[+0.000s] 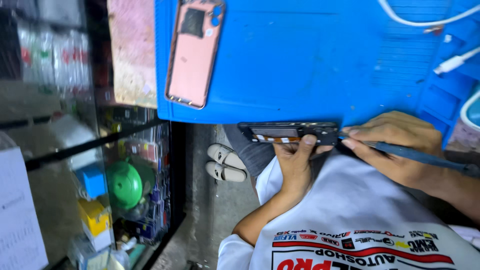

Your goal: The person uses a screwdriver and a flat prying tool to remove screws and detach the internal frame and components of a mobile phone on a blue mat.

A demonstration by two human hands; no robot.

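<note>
Opened phone (289,133) in left hand (296,162) (tool (420,157) in right hand (395,145))

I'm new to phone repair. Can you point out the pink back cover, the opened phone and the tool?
pink back cover (194,55), head view, middle of its inner face
opened phone (287,133), head view, middle of its exposed inside
tool (415,156), head view, its blue handle

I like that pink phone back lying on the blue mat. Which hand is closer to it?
Left. The left hand holds the opened phone just below-right of the pink back cover; the right hand, holding a tool, is farther right.
</note>
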